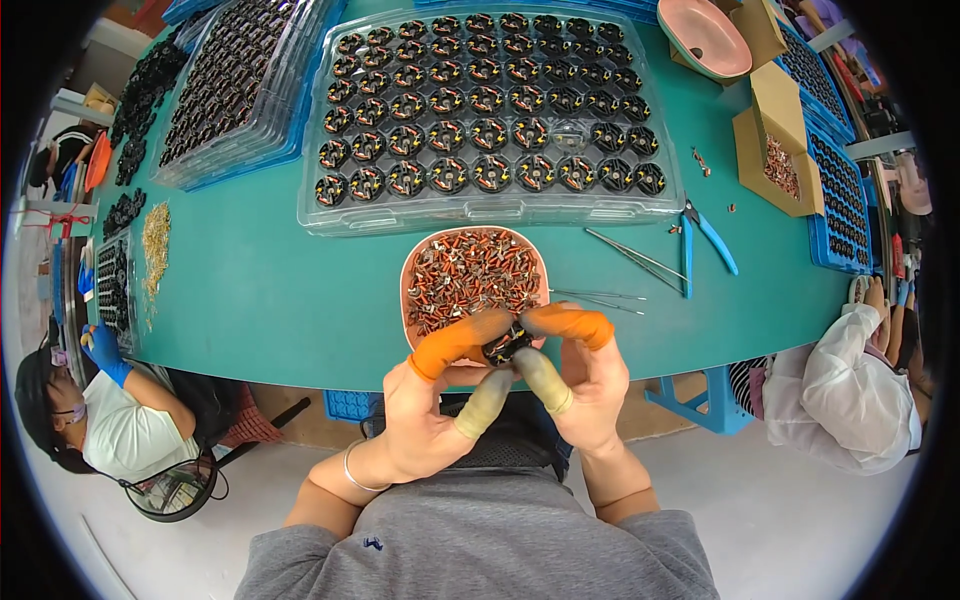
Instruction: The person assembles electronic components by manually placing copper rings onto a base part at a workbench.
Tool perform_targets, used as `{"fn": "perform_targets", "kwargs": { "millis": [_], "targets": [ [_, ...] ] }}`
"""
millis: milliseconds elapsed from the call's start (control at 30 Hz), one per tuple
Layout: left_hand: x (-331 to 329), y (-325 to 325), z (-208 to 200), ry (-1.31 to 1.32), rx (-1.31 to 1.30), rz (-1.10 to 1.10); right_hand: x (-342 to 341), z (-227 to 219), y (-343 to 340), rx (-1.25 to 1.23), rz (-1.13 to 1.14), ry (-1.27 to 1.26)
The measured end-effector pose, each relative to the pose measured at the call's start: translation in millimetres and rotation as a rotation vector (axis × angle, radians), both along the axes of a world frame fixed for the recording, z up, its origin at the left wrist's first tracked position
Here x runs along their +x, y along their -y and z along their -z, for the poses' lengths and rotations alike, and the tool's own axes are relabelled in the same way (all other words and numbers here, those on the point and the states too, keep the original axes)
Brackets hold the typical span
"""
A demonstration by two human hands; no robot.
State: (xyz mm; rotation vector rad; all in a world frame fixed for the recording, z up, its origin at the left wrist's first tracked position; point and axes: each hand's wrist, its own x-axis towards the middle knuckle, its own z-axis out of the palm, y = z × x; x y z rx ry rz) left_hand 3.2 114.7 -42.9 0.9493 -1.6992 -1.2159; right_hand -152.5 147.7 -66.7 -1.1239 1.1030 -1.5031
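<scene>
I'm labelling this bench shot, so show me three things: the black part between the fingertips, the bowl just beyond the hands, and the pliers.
Black part (507, 344): head view, on its visible middle.
Bowl (405, 295): head view, on its left rim.
Pliers (687, 247): head view, on the left blue handle.

Small, round and black: a disc-shaped part, just below and slightly right of the middle of the frame. Pinched in the air between the fingertips of the left hand and the right hand, with the rim partly covered. Tilted, showing as an oval sloping from lower left up to upper right. Flecked with small reddish and pale bits on the visible face; finer detail too small to tell.
</scene>
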Motion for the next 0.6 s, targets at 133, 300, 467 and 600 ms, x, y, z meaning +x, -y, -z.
{"fn": "perform_targets", "kwargs": {
  "millis": [133, 300, 467, 600],
  "targets": [
    [-5.1, 5.9, -0.9, 0.018, 0.037, 0.002, 0.2, -1.9, 6.0, 0.026, 0.073, -0.022],
    [-11.8, 15.1, -8.3, -0.283, 0.501, -0.013, -3.0, 0.1, 7.9, 0.121, 0.021, -0.004],
    [-3.7, 19.5, -11.0, -0.370, 0.706, 0.051, -26.1, -4.6, 13.6, 0.052, 0.210, -0.575],
    [-2.7, 18.9, -12.4, -0.337, 0.707, 0.101, -54.4, -6.5, 6.1, 0.189, 0.254, -1.258]
  ]
}}
